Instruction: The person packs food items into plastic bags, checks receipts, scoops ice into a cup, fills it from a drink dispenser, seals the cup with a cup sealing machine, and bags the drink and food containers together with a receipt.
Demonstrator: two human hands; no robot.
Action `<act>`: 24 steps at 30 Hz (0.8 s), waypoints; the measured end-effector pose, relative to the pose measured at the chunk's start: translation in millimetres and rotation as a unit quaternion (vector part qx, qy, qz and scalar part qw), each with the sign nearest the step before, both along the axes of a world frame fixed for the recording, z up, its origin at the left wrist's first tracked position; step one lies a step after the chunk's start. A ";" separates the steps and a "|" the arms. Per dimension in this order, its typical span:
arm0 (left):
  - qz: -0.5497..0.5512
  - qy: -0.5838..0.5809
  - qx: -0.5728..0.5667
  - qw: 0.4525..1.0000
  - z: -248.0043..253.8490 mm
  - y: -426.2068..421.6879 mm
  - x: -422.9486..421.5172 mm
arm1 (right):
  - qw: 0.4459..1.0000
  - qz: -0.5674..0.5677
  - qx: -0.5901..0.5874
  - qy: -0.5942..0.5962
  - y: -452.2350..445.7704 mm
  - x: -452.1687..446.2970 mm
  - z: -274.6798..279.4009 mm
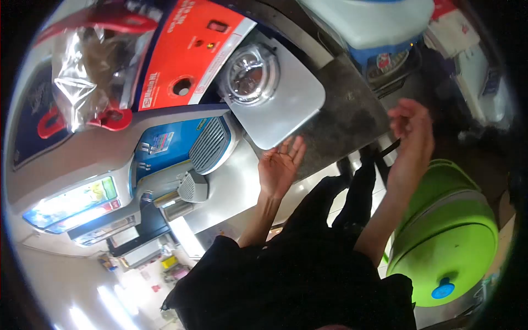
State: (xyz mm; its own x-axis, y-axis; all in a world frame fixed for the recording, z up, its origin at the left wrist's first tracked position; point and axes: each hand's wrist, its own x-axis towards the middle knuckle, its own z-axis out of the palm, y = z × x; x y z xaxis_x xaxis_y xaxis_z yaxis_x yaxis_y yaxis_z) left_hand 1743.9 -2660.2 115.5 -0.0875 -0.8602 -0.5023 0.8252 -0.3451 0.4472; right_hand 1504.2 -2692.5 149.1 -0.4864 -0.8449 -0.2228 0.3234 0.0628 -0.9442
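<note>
My left hand is palm up with its fingers spread, beside the near edge of a silver metal plate. Nothing lies in it. On the plate's left part sits a clear round container, next to an orange-red machine panel. Farther right, my right hand is raised over the dark counter's edge, its fingers loosely bent and slightly apart. No object shows in it.
A dark counter runs beside the plate. A blue-and-white drink dispenser stands left, below a plastic-wrapped item. A white-and-blue container is at the top. A green lidded bin stands at the lower right.
</note>
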 end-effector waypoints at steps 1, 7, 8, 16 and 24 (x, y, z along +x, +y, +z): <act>-0.015 0.018 -0.008 1.000 -2.0 0.7 3.2 | 0.998 0.035 -0.007 0.046 -7.5 11.3 9.3; 0.010 -0.057 0.029 0.998 -13.2 -32.6 20.5 | 0.850 0.347 -0.241 0.316 -91.0 91.8 24.1; 0.024 -0.066 0.054 0.996 -17.5 -42.1 26.3 | 0.786 0.385 -0.292 0.387 -104.5 101.6 21.5; -0.005 0.028 -0.067 0.997 -54.1 -79.1 48.9 | 0.646 0.286 -0.274 0.653 -142.6 133.2 22.3; -0.018 0.001 -0.045 0.999 -43.1 -88.2 46.1 | 0.663 0.311 -0.214 0.647 -129.3 135.4 39.8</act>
